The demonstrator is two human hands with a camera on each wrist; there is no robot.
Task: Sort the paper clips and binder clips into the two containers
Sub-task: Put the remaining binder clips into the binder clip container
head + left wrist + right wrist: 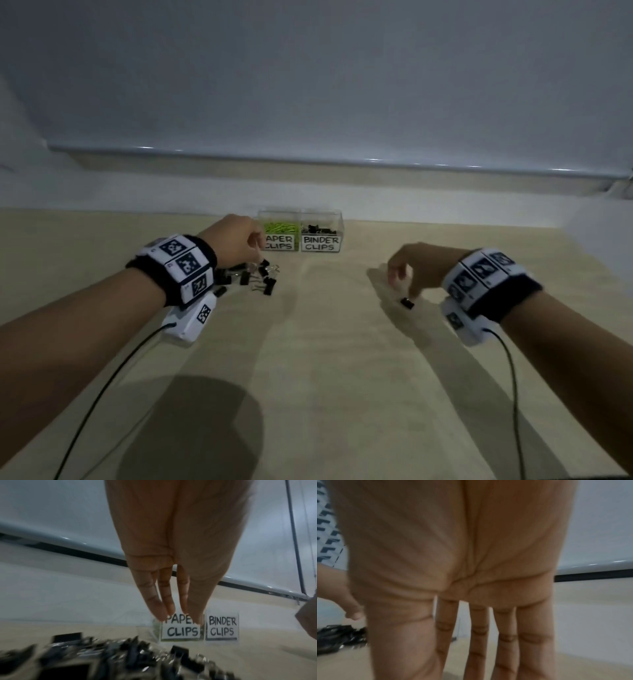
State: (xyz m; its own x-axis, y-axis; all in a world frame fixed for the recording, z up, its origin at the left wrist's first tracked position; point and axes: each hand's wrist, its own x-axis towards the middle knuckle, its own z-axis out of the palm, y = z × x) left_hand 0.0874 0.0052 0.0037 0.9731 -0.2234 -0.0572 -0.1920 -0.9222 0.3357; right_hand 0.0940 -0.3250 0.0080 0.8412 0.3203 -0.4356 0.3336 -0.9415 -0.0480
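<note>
Two clear boxes stand at the back of the table: the paper clips container (279,230) with green clips inside and the binder clips container (321,230) with black clips. A pile of black binder clips (253,277) lies in front of them. My left hand (257,245) hovers just above that pile, and in the left wrist view its fingers (164,601) hang straight and hold nothing. To the right, my right hand (406,294) points down at a lone binder clip (407,303), with its fingertips right at the clip. The right wrist view cuts those fingertips off, so a grip does not show.
The beige table (325,377) meets a white wall ledge (308,161) close behind the containers. Cables run from both wrist cameras toward the near edge. In the right wrist view the binder clip pile (339,635) lies at the left, under my other hand.
</note>
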